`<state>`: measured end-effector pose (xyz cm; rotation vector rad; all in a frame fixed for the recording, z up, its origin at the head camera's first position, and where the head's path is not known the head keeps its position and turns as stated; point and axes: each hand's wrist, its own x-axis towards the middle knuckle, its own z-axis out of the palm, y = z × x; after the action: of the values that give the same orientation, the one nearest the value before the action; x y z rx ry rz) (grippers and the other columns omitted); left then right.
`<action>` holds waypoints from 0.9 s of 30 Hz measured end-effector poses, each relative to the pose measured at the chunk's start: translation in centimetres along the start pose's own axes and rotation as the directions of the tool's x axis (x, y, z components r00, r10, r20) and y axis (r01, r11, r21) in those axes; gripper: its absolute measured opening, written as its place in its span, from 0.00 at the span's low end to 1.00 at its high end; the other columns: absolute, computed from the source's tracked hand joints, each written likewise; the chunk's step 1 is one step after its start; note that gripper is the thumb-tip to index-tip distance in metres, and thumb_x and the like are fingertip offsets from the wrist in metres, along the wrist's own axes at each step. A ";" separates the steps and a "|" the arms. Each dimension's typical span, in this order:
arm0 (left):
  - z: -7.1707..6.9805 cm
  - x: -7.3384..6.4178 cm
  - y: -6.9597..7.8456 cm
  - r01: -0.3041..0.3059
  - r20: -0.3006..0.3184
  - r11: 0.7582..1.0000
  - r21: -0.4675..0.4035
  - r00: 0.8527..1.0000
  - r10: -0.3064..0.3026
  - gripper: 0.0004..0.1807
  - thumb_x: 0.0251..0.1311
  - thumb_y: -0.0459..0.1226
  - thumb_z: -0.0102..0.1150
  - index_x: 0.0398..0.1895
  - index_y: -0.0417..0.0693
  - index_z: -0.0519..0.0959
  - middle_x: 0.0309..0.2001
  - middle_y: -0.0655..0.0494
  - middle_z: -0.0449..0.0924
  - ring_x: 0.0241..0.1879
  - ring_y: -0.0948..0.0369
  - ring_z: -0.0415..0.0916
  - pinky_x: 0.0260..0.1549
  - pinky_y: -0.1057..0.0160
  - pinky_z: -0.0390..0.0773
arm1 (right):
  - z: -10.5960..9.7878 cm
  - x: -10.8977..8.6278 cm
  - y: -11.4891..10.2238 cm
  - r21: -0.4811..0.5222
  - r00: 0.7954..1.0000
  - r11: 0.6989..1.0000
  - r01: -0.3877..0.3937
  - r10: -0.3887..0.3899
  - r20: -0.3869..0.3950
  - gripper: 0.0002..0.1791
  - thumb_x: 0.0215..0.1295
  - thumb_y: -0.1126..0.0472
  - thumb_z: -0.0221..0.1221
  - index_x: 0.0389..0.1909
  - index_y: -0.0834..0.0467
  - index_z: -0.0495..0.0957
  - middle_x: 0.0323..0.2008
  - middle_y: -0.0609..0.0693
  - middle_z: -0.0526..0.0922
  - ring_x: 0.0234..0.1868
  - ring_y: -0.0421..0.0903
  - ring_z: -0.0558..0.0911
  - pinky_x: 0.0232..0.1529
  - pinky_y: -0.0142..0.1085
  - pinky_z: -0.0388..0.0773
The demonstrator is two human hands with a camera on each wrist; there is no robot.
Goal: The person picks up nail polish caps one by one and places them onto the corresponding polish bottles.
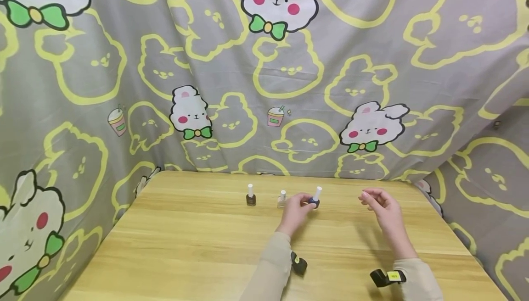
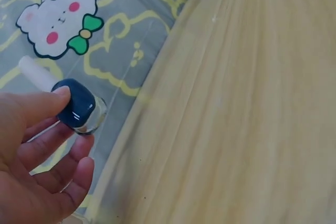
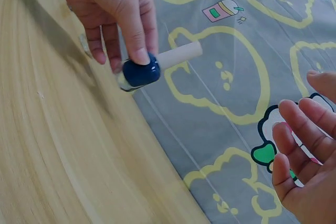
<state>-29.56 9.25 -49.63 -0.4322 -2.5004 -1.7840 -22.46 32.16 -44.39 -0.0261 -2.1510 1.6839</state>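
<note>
Between thumb and fingers my left hand [image 1: 296,211] pinches a nail polish bottle [image 2: 77,104] with dark blue polish and a long white cap. In the right wrist view the bottle [image 3: 140,73] is held by its glass body, the cap pointing right. My right hand [image 1: 384,207] is raised to the right of it, fingers loosely bent and holding nothing. Partly behind the left hand stands a clear nail polish bottle [image 1: 282,200] with a white cap. Further left, a dark nail polish bottle [image 1: 250,199] stands upright, also white-capped.
The wooden table [image 1: 186,246] has its far edge just behind the bottles. A grey curtain [image 1: 231,149] printed with cartoon animals hangs at the back and both sides. Black camera mounts [image 1: 298,264] are strapped to both wrists.
</note>
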 end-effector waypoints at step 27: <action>0.2 1.7 -1.1 0.033 0.014 0.992 0.119 0.999 -0.035 0.10 0.54 0.33 0.69 0.40 0.41 0.83 0.37 0.51 0.86 0.36 0.64 0.80 0.39 0.65 0.80 | 0.3 -0.9 0.7 -0.153 0.994 0.988 0.035 -0.018 0.112 0.17 0.71 0.55 0.55 0.49 0.67 0.74 0.31 0.32 0.83 0.35 0.32 0.80 0.38 0.29 0.76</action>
<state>-31.40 9.42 -50.40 -0.4011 -2.6225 -1.6378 -21.91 31.88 -45.41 0.0530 -2.3490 1.5326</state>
